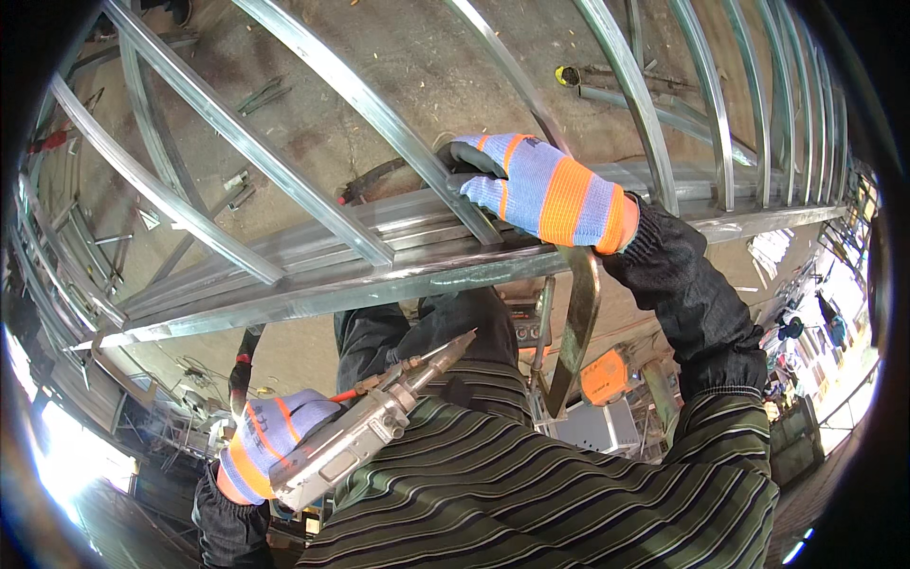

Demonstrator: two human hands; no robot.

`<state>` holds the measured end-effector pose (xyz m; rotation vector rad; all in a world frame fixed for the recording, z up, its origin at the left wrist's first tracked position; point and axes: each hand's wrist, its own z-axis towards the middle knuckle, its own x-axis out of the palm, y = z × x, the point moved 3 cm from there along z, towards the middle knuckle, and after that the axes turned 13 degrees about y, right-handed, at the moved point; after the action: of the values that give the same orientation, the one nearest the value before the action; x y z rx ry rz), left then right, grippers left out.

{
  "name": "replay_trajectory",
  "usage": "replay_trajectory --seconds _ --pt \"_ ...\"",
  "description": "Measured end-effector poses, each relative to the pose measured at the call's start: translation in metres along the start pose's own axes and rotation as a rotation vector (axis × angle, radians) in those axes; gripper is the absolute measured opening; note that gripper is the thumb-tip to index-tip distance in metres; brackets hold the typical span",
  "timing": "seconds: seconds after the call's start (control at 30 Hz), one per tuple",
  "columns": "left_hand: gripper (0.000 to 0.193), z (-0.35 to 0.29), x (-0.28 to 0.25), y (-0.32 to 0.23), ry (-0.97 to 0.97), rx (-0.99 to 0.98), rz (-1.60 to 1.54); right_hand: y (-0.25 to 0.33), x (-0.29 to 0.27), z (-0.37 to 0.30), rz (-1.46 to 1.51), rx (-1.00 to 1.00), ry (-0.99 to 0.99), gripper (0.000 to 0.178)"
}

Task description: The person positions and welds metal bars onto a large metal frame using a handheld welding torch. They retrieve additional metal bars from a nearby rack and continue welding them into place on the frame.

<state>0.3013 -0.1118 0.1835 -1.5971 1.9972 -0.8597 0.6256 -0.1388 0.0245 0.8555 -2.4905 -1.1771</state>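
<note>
Left hand [289, 438] is curled round a grey metal torch-like tool [358, 444], near side of the long rail [332, 294]; right hand [545, 190] is bent against a curved bar [379, 109], can't tell how tight. Flat metal strip [577, 327] juts below that wrist, orange box [607, 376] just beyond.

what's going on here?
A person in striped clothing holds a welding gun in the gloved left hand, its pointed nozzle angled up and short of the long metal rail. The gloved right hand has its fingers at a curved metal bar, one of a row meeting that rail; whether it grips is unclear. No sparks or glow show at the nozzle.
</note>
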Motion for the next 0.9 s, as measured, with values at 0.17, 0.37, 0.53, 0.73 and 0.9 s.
replay_trajectory --seconds 0.17,0.37,0.53,0.73,0.9 --pt "0.037 0.005 0.0 0.001 0.031 -0.006 0.003 0.0 0.001 0.001 -0.013 -0.052 -0.017 0.038" --pt "0.044 0.008 -0.003 0.002 0.06 -0.008 -0.092 -0.002 0.003 0.002 0.006 -0.116 -0.064 0.032" --pt "0.043 0.011 -0.004 0.001 0.031 0.027 -0.069 -0.002 0.001 0.002 -0.006 -0.041 0.013 0.039" --pt "0.042 0.012 -0.004 0.002 0.04 0.043 -0.059 -0.003 0.003 0.002 -0.007 -0.111 -0.048 0.031" --pt "0.041 0.013 -0.003 0.002 0.026 0.051 -0.04 -0.004 0.003 0.001 0.006 -0.121 -0.063 0.033"
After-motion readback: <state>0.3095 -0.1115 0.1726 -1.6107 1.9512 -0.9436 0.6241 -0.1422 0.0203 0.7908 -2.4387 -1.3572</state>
